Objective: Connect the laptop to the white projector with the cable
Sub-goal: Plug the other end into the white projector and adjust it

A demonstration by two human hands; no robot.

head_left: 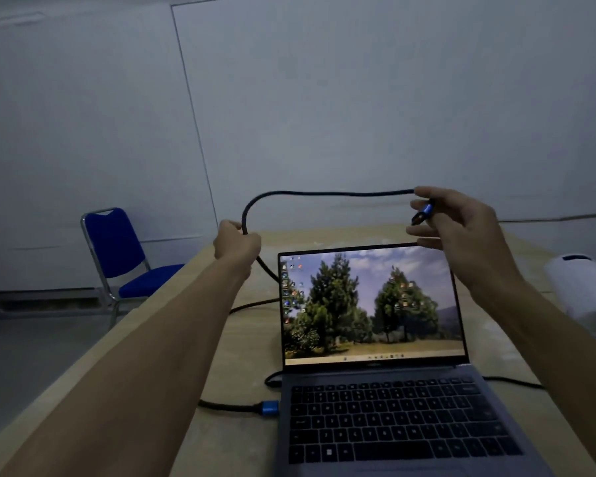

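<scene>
Cable (324, 193), dark and braided, arches above the open laptop (375, 356) at frame centre. One blue-collared plug (268, 407) sits at the laptop's left edge, seemingly inserted. The left hand (236, 246) is closed round the cord's mid-run; the right hand (455, 222) pinches the free plug (424, 212) between fingertips. The cord looks light, springy, fairly stiff; the rigid plug body is judged the best hold. White projector (578, 287) lies at right edge.

Cable (324, 193) between both hands, aloft
</scene>
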